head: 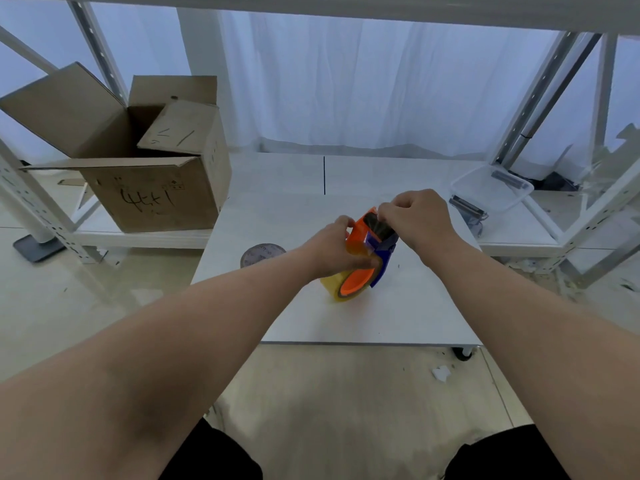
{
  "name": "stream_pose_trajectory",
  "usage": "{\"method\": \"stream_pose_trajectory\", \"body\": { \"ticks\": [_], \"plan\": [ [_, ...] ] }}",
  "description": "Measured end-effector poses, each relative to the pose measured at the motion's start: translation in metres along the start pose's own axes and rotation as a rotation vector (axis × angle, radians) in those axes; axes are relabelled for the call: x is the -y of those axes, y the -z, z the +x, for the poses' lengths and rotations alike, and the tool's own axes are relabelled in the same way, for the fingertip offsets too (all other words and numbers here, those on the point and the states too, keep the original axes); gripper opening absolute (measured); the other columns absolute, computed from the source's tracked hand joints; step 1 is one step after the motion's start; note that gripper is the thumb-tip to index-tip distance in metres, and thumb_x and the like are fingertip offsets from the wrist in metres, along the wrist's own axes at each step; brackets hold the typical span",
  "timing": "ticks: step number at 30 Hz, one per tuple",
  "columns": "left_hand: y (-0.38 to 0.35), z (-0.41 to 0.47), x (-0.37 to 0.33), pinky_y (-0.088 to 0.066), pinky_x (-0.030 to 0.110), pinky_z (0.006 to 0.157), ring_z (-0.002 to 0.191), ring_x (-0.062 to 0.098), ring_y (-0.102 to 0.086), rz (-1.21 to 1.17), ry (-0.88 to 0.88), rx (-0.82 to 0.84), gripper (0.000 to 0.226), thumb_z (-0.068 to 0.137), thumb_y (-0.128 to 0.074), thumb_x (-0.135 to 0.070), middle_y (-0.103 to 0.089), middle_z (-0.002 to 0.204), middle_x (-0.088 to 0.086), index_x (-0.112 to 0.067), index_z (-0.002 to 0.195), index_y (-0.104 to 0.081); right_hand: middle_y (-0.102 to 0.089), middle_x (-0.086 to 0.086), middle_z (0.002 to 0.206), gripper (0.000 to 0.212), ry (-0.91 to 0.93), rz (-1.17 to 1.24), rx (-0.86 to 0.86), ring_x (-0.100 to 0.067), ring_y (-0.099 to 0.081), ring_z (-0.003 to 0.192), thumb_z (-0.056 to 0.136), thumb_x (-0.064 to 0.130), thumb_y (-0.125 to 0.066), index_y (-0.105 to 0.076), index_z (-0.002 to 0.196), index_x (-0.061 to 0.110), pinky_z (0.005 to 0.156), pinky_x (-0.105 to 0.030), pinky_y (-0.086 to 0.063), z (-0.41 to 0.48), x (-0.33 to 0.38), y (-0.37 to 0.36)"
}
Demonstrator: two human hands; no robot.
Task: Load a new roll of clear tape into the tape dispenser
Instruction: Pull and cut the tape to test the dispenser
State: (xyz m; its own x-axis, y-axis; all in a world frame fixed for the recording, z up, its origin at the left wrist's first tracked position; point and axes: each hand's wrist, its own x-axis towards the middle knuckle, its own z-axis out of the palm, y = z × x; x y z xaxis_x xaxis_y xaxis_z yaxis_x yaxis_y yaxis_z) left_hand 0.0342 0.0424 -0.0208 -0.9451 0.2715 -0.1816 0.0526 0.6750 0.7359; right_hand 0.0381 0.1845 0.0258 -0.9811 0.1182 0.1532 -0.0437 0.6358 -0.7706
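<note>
Seeing left hand [330, 249] grip clamped on tape dispenser [362, 237] | right hand [419, 218] pinching at its top | I judge tape roll [333, 288] light, rigid; film sticky, hold by edges.

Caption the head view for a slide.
Left hand grips the orange-and-blue tape dispenser carrying a yellowish tape roll while the right hand pinches at its top, above a white table.

white table [381, 313]: grey flat disc [262, 255] lies near its left edge, thin black line [324, 174] across far part; tape dispenser [360, 237] low over the middle, contact unclear | left low shelf [145, 237]: open cardboard box [145, 174] | right low shelf [512, 233]: clear plastic tub [491, 188], metal piece [467, 211] beside it | floor [86, 306]: white scrap [440, 373]
</note>
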Motion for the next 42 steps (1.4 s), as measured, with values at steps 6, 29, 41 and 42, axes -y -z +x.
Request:
{"method": "stream_pose_trajectory", "body": {
  "ticks": [6, 29, 41, 42],
  "plan": [
    [-0.011, 0.001, 0.005, -0.048, 0.032, 0.076, 0.093, 0.022, -0.053, 0.173, 0.024, 0.020, 0.077, 0.075, -0.076, -0.036, -0.053, 0.114, 0.003, -0.018, 0.133, -0.029, -0.053, -0.016, 0.064, 0.032, -0.070, 0.008, -0.029, -0.019, -0.044, 0.058, 0.078, 0.020, -0.054, -0.063, 0.067, -0.009, 0.053, -0.028, -0.037, 0.001, 0.002, 0.000],
    [-0.010, -0.001, 0.023, -0.049, 0.036, 0.067, 0.086, 0.028, -0.060, 0.294, 0.040, -0.120, 0.067, 0.075, -0.073, -0.039, -0.059, 0.105, 0.009, -0.017, 0.121, -0.029, -0.046, -0.011, 0.069, 0.012, -0.321, 0.144, -0.046, -0.019, -0.037, 0.052, 0.080, 0.015, -0.046, -0.057, 0.081, 0.013, 0.047, -0.023, -0.027, 0.002, 0.002, -0.013],
    [-0.010, -0.007, 0.022, -0.052, 0.040, 0.073, 0.092, 0.030, -0.059, 0.381, 0.012, -0.110, 0.072, 0.072, -0.072, -0.049, -0.055, 0.112, 0.008, -0.022, 0.124, -0.030, -0.058, -0.010, 0.083, 0.017, -0.073, 0.120, 0.074, -0.024, -0.055, 0.076, 0.088, 0.015, -0.046, -0.059, 0.080, 0.006, 0.063, -0.032, -0.043, 0.001, 0.003, -0.010],
    [-0.008, -0.007, 0.021, -0.051, 0.038, 0.073, 0.092, 0.029, -0.058, 0.343, 0.020, -0.111, 0.071, 0.071, -0.072, -0.051, -0.055, 0.111, 0.008, -0.021, 0.122, -0.033, -0.058, -0.010, 0.083, 0.016, -0.071, 0.137, 0.093, -0.026, -0.056, 0.078, 0.088, 0.016, -0.047, -0.058, 0.078, 0.009, 0.065, -0.035, -0.046, 0.001, 0.003, -0.011]
  ]
}}
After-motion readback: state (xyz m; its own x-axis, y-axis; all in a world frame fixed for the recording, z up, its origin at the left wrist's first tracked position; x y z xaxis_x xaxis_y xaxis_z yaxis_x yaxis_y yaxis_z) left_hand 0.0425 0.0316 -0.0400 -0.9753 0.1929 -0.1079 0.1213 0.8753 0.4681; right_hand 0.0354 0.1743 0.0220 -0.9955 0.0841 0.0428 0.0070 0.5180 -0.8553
